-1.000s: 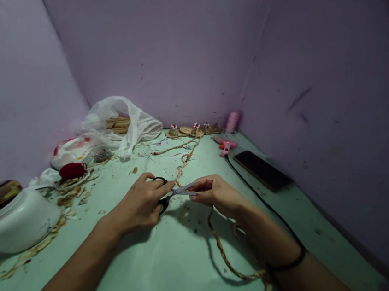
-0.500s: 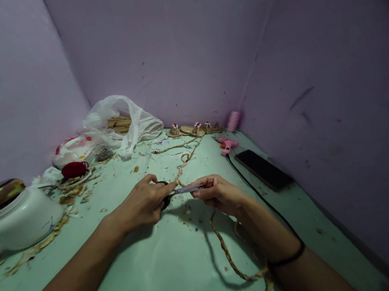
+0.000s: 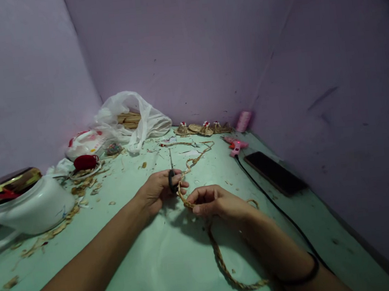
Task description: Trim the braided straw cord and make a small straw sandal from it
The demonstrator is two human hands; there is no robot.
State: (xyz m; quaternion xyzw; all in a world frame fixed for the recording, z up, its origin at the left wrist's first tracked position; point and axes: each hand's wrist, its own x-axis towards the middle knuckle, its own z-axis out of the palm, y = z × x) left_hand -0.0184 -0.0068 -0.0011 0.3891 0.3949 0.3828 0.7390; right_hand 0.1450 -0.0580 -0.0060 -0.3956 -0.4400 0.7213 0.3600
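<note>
My left hand (image 3: 161,190) is closed around the black handles of a pair of scissors (image 3: 172,181), whose thin blades point away from me. Between thumb and fingers, my right hand (image 3: 214,201) pinches a braided straw cord (image 3: 220,261). From that pinch the cord runs up beside my left fingers, then on across the table toward the back; whether the left fingers also grip it I cannot tell. Its thicker part hangs in a loop under my right hand and passes toward the right forearm.
A pink glue gun (image 3: 238,147) and a dark phone (image 3: 275,172) lie at the right. Small woven hats (image 3: 205,129) and a pink thread spool (image 3: 244,121) stand along the back wall. At the left are a white plastic bag (image 3: 150,122), a white pot (image 3: 34,208) and straw scraps.
The scissors have swung from pointing right at my right fingers to pointing away from me. My right hand has moved slightly down with the cord. The view has shifted a little left.
</note>
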